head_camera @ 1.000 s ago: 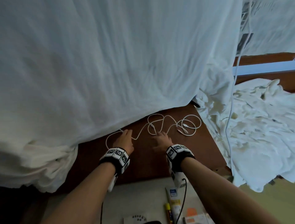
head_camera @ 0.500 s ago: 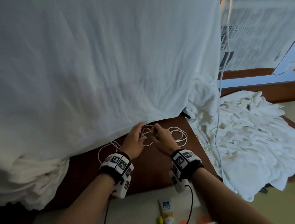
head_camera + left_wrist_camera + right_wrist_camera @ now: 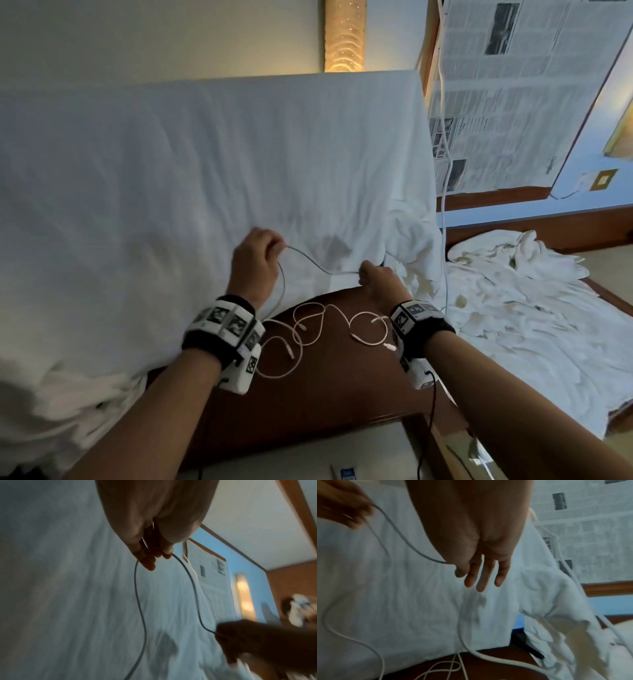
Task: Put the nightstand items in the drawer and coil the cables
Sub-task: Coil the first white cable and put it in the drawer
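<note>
Head view centre: left hand (image 3: 255,265) and right hand (image 3: 376,279) each pinch white cable (image 3: 308,257) above nightstand (image 3: 329,387).

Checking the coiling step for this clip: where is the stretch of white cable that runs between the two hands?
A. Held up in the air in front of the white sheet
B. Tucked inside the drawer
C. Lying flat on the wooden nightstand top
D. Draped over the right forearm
A: the left hand and right hand each pinch the cable, its span hanging in front of the white sheet, above the nightstand top.
</note>
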A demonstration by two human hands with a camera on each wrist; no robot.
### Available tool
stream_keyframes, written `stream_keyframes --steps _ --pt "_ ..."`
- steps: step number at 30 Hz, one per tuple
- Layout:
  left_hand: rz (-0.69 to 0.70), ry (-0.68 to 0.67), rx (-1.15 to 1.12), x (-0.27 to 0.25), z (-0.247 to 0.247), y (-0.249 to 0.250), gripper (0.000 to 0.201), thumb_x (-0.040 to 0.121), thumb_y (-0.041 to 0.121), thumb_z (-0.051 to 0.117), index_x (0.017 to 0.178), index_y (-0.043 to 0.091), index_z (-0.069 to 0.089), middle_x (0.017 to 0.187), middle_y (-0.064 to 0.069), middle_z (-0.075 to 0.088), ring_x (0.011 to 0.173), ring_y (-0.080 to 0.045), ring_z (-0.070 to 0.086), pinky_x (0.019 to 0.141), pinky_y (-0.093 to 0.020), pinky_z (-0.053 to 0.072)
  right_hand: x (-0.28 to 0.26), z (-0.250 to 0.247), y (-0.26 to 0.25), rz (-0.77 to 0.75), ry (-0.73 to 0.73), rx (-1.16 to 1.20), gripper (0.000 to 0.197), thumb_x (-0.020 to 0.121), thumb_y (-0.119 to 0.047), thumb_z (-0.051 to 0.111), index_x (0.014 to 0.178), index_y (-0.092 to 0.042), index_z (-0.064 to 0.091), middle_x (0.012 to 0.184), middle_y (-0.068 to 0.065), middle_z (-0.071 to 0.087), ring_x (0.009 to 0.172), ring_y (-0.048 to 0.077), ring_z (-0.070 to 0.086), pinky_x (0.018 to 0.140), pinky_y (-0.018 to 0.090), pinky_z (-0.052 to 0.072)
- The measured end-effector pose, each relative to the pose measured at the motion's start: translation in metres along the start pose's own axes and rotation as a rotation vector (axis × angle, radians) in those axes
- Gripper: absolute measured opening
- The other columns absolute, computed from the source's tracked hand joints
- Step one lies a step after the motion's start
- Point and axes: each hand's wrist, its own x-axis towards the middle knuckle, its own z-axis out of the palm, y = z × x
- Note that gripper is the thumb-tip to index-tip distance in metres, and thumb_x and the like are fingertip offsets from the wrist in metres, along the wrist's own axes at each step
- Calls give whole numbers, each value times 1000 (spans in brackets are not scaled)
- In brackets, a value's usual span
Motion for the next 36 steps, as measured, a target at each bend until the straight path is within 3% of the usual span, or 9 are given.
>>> stream_keyframes --steps 4,7,11,14,17,23,28,33,36 --pt "35 106 66 18 -46 -8 8 90 7 61 85 3 66 85 -12 64 75 -23 60 71 -30 50 1 -18 11 166 29 56 5 93 -18 55 94 -14 58 94 18 69 88 38 64 71 39 49" --pt "-85 136 141 12 -66 -17 7 89 5 61 85 3 67 88 -13 66 78 -30 63 74 -33 50 -2 -39 -9 195 45 246 39 91 -39 60 59 -17 59 61 7 67 67 26 67 67 34 52" --pt "-406 -90 299 3 -79 -14 15 87 8 62 100 7 70 111 -14 67 101 -35 63 89 -37 48 -9 -78 -62 118 40 347 54 86 -46 65 47 -16 42 47 0 45 47 16 45 53 27 37" --pt "-277 -193 170 3 -75 22 36 91 9 57 127 7 58 134 -9 55 117 -28 57 102 -35 43 -13 -106 -109 -40 -93 376 37 85 -28 64 53 -19 48 48 -6 42 49 13 40 53 26 37" --pt "-222 -313 -84 12 -64 72 40 100 25 47 138 14 49 128 2 57 119 -15 55 99 -23 40 -17 -131 -151 -106 -205 485 27 83 -25 50 58 -18 48 54 -3 38 50 16 34 50 30 33" --pt "-194 -154 -105 32 -80 110 30 100 33 45 87 13 62 60 5 54 55 -12 53 55 -20 38 -29 -163 -175 -223 -192 594 37 89 -28 51 54 -22 42 54 -3 31 47 14 25 45 28 22" --pt "-158 103 31 52 -136 102 30 97 29 51 79 8 63 68 -2 62 64 -21 56 60 -26 39 -44 -184 -157 -161 -170 766 51 98 -31 49 51 -24 29 51 -7 22 45 12 17 51 32 9" --pt "-286 196 67 51 -161 102 28 99 26 47 79 9 59 65 2 55 68 -24 54 57 -27 35 -56 -201 -162 -161 -181 795 53 97 -34 50 49 -27 28 54 -6 19 47 12 14 45 25 11" --pt "-391 126 91 45 -172 97 22 98 22 48 90 9 63 88 -7 66 87 -28 60 71 -27 38 -63 -214 -164 -157 -183 877 52 98 -33 49 50 -26 29 54 -6 20 47 11 14 49 28 8"
